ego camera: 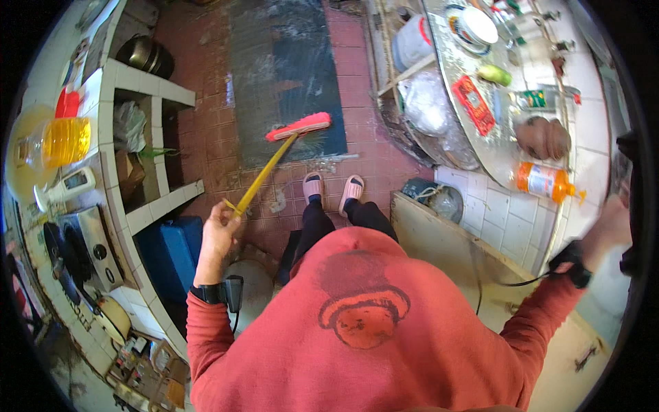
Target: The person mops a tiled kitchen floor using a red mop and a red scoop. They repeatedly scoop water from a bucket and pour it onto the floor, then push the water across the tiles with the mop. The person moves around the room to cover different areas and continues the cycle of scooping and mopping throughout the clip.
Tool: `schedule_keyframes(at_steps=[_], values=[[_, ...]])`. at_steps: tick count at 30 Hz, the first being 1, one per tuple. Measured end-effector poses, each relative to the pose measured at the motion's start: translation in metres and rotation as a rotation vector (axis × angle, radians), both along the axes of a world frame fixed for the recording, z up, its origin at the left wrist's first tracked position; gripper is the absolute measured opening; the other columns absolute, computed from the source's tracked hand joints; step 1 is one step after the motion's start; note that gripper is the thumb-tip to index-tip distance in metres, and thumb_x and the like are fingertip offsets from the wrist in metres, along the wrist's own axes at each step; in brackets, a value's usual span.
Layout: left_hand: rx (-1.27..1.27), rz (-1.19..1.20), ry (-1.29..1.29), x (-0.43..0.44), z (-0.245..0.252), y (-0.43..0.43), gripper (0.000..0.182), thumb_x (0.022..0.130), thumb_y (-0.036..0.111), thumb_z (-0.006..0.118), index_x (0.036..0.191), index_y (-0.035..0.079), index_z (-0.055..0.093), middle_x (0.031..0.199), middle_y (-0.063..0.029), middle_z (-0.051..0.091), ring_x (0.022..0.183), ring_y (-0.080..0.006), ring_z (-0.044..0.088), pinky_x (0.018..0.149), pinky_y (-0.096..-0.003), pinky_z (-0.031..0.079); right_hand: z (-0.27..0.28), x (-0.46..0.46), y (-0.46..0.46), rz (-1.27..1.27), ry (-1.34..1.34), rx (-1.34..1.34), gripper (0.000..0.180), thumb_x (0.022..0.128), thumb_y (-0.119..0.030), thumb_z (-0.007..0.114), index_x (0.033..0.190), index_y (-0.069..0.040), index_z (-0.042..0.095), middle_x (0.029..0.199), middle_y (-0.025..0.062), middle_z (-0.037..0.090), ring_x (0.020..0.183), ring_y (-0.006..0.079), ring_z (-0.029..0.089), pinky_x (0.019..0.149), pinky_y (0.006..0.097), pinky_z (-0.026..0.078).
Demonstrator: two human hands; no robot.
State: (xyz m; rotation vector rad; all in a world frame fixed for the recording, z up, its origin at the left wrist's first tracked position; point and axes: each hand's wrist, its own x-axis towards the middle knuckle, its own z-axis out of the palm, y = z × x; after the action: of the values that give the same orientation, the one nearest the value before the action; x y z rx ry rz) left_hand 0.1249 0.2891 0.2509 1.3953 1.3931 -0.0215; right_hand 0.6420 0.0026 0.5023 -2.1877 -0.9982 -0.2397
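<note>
My left hand (220, 226) grips the upper end of a yellow stick handle (267, 171). At its far end, a pink broom head (301, 126) rests over a dark floor mat (280, 67), its bristles partly visible. Off to the right, my right hand (610, 226) is raised near the picture's rim, beside the white tiled wall and past an orange bottle with a pump top (543, 181). It is blurred and partly cut off by the dark rim, so its fingers and anything in them are unclear.
Left of me runs a tiled counter with a gas stove (95, 247), an oil jug (64, 142) and a blue case (172, 252) below. On the right, a cluttered shelf (437, 51) holds bowls, a red packet (473, 104) and bottles. A wooden cabinet (437, 232) stands close by.
</note>
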Motion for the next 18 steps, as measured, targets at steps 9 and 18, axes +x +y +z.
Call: schedule_keyframes(at_steps=[9,18], values=[[-0.667,0.222,0.136,-0.022,-0.032,-0.148,0.028,0.081,0.003,0.052,0.107,0.01,0.044,0.059,0.0009,0.044,0.04,-0.0089,0.039,0.034,-0.0229,0.03,-0.466,-0.272,0.159,0.429,1.016,-0.875,0.082,0.07,-0.048,0.065,0.117,0.012,0.035,0.11,0.0262,0.049,0.096,0.033,0.052,0.082,0.041,0.042],[-0.614,0.388,-0.133,0.038,-0.083,-0.166,0.046,0.083,0.003,0.053,0.124,0.014,0.034,0.062,0.0022,0.042,0.038,-0.0068,0.036,0.033,-0.0217,0.029,-0.586,-0.339,0.208,0.014,1.368,-0.437,0.071,0.076,-0.01,0.058,0.133,-0.003,0.016,0.099,0.0242,0.055,0.076,0.0338,0.059,0.064,0.0404,0.049]])
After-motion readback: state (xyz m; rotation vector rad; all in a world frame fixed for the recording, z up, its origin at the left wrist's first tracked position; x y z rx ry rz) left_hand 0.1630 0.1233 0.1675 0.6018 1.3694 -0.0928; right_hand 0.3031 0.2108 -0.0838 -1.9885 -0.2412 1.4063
